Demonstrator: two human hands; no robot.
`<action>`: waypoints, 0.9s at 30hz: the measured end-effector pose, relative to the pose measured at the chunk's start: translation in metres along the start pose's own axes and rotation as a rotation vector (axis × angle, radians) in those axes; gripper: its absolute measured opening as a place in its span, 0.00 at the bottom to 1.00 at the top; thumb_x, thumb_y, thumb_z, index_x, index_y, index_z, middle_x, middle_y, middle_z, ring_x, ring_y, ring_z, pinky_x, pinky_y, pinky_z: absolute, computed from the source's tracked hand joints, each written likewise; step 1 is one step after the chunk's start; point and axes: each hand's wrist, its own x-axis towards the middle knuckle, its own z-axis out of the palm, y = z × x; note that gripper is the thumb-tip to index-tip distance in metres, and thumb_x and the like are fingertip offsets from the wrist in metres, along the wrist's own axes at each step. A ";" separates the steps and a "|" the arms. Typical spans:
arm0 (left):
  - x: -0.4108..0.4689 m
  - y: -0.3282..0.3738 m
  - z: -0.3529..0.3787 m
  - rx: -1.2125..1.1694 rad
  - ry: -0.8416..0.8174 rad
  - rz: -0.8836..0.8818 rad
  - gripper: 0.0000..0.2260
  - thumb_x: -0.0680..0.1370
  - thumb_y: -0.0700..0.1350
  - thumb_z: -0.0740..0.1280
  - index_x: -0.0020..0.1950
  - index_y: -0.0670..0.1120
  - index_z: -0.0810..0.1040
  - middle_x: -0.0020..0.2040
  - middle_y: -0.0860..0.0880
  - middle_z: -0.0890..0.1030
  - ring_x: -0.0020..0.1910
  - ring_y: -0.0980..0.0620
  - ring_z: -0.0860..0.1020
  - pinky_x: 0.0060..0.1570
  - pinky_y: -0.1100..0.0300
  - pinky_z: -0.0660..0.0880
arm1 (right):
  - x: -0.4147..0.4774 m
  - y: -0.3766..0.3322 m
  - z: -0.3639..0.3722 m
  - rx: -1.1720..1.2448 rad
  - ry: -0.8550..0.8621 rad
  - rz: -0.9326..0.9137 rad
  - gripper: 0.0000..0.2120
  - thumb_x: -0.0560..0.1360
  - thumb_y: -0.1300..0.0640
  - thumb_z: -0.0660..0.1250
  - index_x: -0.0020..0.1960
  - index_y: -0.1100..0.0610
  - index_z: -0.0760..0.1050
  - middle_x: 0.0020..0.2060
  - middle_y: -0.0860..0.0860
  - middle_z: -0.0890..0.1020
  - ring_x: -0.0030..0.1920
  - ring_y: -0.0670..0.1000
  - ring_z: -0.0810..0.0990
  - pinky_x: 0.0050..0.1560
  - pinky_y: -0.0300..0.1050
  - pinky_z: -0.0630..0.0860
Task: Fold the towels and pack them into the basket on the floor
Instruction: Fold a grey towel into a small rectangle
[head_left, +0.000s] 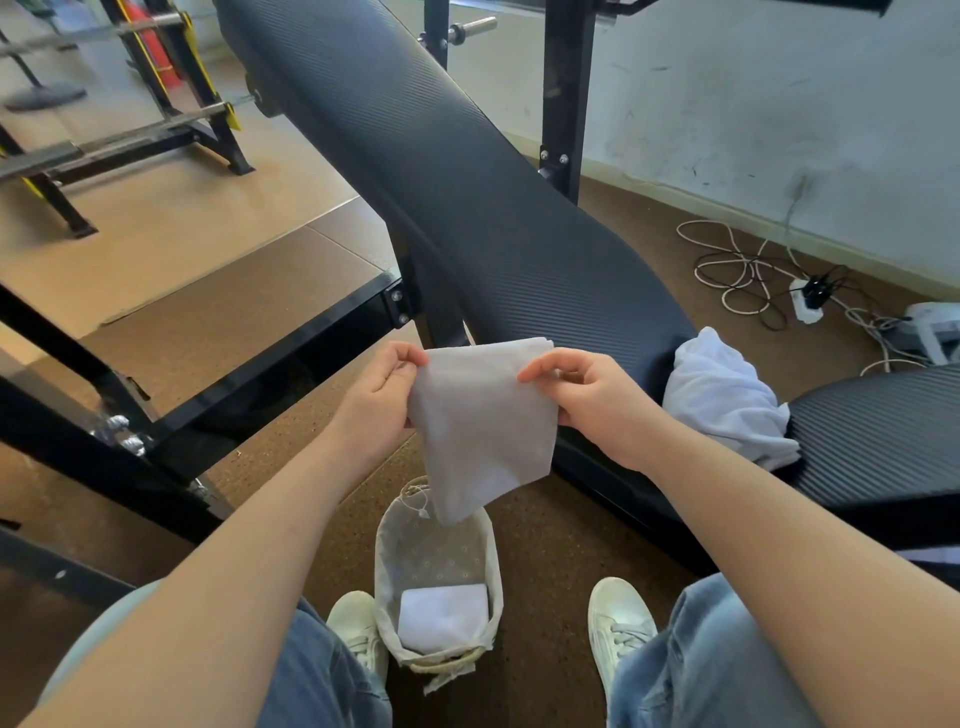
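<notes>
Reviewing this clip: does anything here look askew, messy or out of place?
Nothing looks spilled. The grey towel pinched by the left hand and right hand hangs lopsided, its lower corner dipping toward the basket. A white towel lies crumpled on the bench, unfolded. Loose cables tangle on the floor by the wall.

text: none legible | brands: none legible | numbers: none legible | small tag (423, 513) on a string at the far rim of the basket (382, 561): too small to read
</notes>
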 end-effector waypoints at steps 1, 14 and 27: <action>0.000 -0.001 0.000 -0.025 -0.048 -0.017 0.09 0.88 0.46 0.52 0.58 0.55 0.71 0.56 0.54 0.73 0.54 0.53 0.74 0.47 0.59 0.76 | 0.002 0.001 -0.001 0.003 0.025 0.001 0.15 0.83 0.61 0.65 0.47 0.47 0.86 0.61 0.51 0.80 0.61 0.55 0.79 0.59 0.56 0.83; 0.002 -0.013 -0.001 0.300 -0.065 0.139 0.29 0.78 0.42 0.74 0.76 0.57 0.67 0.66 0.58 0.72 0.62 0.55 0.72 0.55 0.63 0.74 | -0.003 0.004 -0.002 -0.453 0.156 -0.308 0.24 0.76 0.64 0.74 0.68 0.48 0.77 0.62 0.45 0.79 0.62 0.49 0.77 0.55 0.30 0.74; 0.007 -0.009 0.000 0.203 -0.014 0.013 0.11 0.81 0.51 0.68 0.62 0.57 0.72 0.52 0.59 0.76 0.51 0.57 0.76 0.44 0.66 0.72 | 0.002 -0.003 -0.006 -0.379 0.080 -0.194 0.11 0.81 0.55 0.69 0.62 0.47 0.78 0.55 0.45 0.76 0.57 0.47 0.75 0.48 0.31 0.70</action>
